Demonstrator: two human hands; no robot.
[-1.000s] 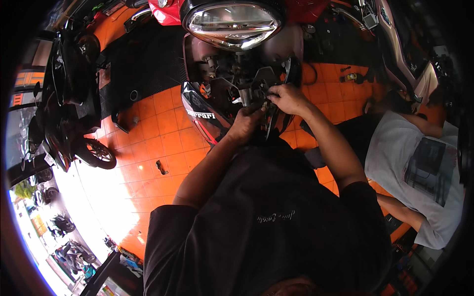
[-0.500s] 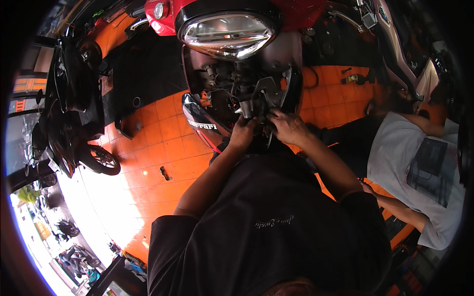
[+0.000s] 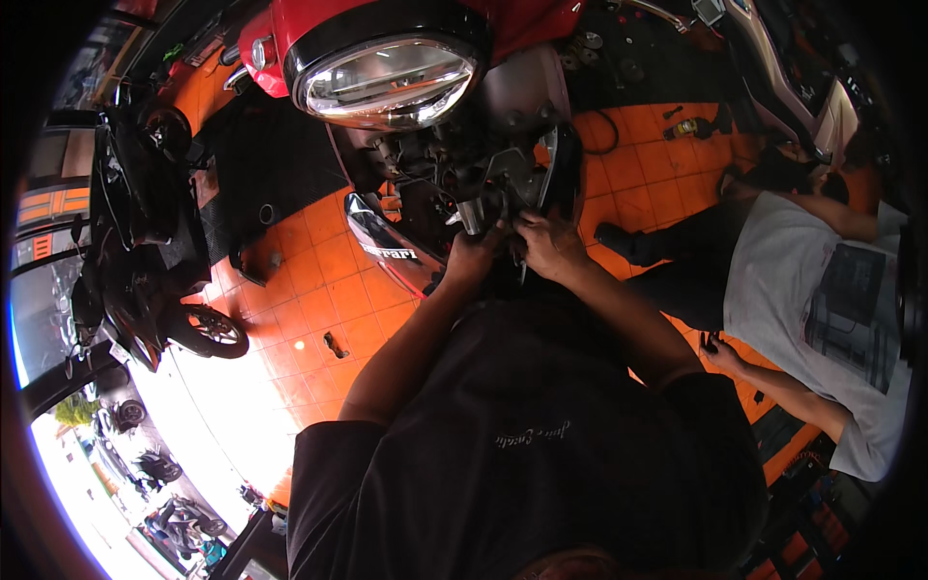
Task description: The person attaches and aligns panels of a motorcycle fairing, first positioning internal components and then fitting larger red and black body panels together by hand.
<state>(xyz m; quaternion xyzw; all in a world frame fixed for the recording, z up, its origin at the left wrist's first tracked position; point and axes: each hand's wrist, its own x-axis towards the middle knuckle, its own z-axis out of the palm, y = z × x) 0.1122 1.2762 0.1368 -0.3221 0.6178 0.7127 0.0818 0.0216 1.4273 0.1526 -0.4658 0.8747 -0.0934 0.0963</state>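
Observation:
Both my hands work close together at the opened front of a red scooter (image 3: 527, 24), below its headlight (image 3: 389, 87). My left hand (image 3: 470, 259) is closed, its fingertips beside a short silver cylinder (image 3: 471, 217). My right hand (image 3: 553, 247) has its fingers bent in a pinch against a dark part in the middle. What either hand grips is too dark to make out. Just above them sits a grey angular plate (image 3: 514, 172) among exposed dark mechanical parts. A dark and red fender-like panel (image 3: 385, 244) with white lettering lies left of my hands.
At the right, a co-worker in a grey shirt (image 3: 778, 280) is low to the floor, with a small dark thing in one hand (image 3: 723, 356). A black motorcycle (image 3: 145, 261) stands at the left. A bottle (image 3: 684, 129) and a small dark piece (image 3: 335, 345) lie on the orange tiles.
The view has shifted, so the headlight appears further left and lower. My hands stay at the same place on the scooter. The co-worker's lower hand now shows more fully.

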